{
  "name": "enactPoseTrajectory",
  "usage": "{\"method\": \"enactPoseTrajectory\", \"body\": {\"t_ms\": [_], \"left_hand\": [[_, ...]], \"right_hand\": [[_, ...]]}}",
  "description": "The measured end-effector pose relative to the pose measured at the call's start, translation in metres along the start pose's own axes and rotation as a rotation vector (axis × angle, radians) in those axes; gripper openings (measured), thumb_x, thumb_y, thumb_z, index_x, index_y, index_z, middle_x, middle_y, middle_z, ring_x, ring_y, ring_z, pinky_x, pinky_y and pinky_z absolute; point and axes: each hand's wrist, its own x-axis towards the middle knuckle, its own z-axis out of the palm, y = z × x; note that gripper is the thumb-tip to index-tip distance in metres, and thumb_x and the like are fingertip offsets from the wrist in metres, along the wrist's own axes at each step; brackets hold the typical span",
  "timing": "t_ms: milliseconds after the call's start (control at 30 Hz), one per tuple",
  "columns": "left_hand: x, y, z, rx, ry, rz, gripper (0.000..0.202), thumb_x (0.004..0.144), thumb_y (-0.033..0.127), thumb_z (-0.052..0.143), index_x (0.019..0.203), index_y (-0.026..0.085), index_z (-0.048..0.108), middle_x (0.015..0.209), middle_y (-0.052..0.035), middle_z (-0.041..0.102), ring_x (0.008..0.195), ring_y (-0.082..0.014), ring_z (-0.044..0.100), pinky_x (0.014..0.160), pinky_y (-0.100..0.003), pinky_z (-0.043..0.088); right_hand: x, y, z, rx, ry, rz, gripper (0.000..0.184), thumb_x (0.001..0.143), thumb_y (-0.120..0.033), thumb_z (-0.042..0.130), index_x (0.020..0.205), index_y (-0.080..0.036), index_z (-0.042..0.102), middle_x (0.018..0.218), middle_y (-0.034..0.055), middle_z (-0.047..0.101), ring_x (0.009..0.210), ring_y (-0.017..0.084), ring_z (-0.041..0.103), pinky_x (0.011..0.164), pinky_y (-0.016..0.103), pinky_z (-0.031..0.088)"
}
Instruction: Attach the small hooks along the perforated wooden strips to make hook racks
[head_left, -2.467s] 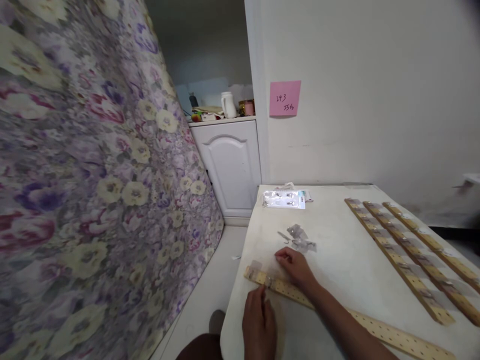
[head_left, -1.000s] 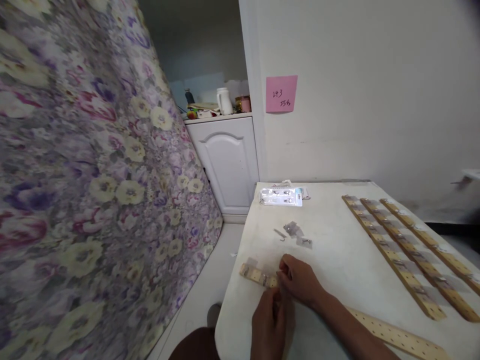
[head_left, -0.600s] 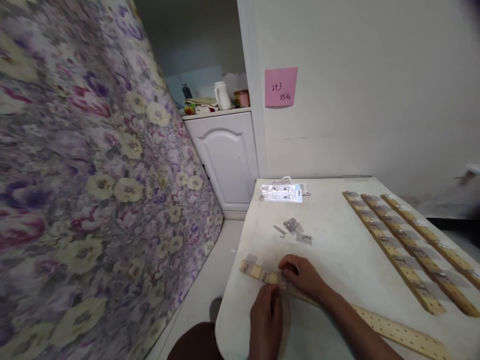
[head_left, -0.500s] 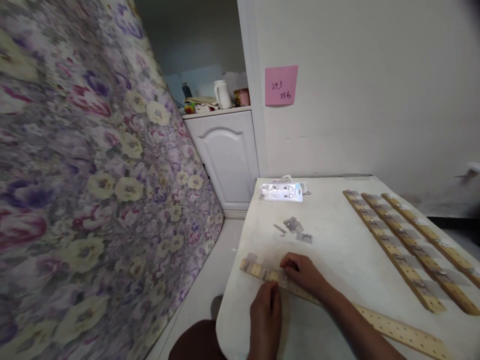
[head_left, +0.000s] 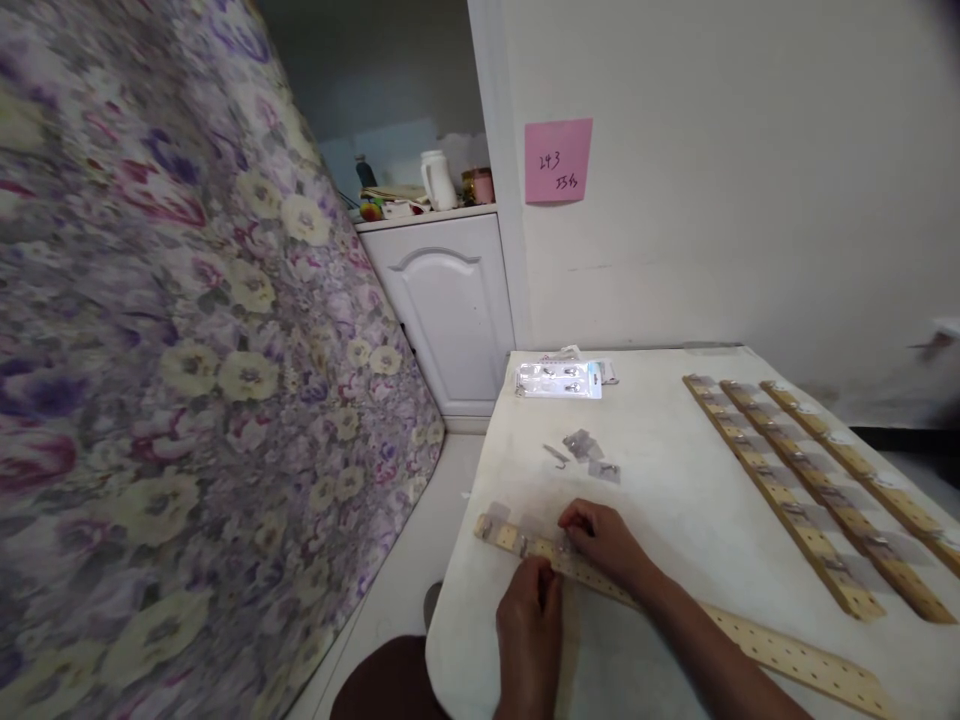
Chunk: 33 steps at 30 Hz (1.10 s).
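Observation:
A long pale wooden strip with rows of holes (head_left: 795, 645) lies slantwise on the table, passing under my right forearm. Near its left end sit small clear plastic pieces with metal hooks (head_left: 491, 520). My left hand (head_left: 529, 625) is closed at the strip's near edge, fingertips pinched beside one of these pieces. Across the strip, my right hand (head_left: 600, 540) is closed too, thumb and finger together just above the far edge. What either pinch holds is hidden. Beyond the hands lies a small pile of clear hook pieces (head_left: 581, 445), with one apart (head_left: 604, 471).
Three similar wooden strips bearing clear pieces lie on the right: left (head_left: 819, 541), middle (head_left: 850, 522), right (head_left: 889, 492). A clear package of hooks (head_left: 559, 380) rests at the table's (head_left: 645, 410) back left. Floral fabric (head_left: 187, 370) hangs on the left.
The whole view has shifted slightly. Both hands keep nearly the same closed pose at the strip, and the hook pieces stay where they were.

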Motion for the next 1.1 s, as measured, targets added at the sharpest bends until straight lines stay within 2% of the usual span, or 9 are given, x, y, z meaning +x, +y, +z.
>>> {"method": "enactPoseTrajectory", "body": {"t_ms": [300,1100], "left_hand": [[-0.0005,-0.0028,0.0007,0.013,0.034,0.045,0.020,0.086,0.031,0.048,0.095,0.022,0.064,0.089,-0.0045,0.068,0.081,-0.0193,0.062,0.074,-0.030,0.048],[-0.0003,0.0015,-0.0012,0.031,0.009,0.027,0.017,0.089,0.028,0.046,0.093,0.023,0.061,0.089,-0.0026,0.066,0.083,-0.0180,0.061,0.078,-0.030,0.045]], "right_hand": [[-0.0007,-0.0016,-0.0015,0.003,-0.037,0.002,0.020,0.066,-0.012,0.050,0.080,-0.018,0.063,0.064,-0.0019,0.058,0.061,0.014,0.053,0.058,0.023,0.039],[-0.0032,0.0007,-0.0017,0.086,-0.087,0.037,0.020,0.065,-0.012,0.054,0.083,-0.018,0.060,0.066,-0.0028,0.055,0.062,0.012,0.049,0.057,0.022,0.037]]}}
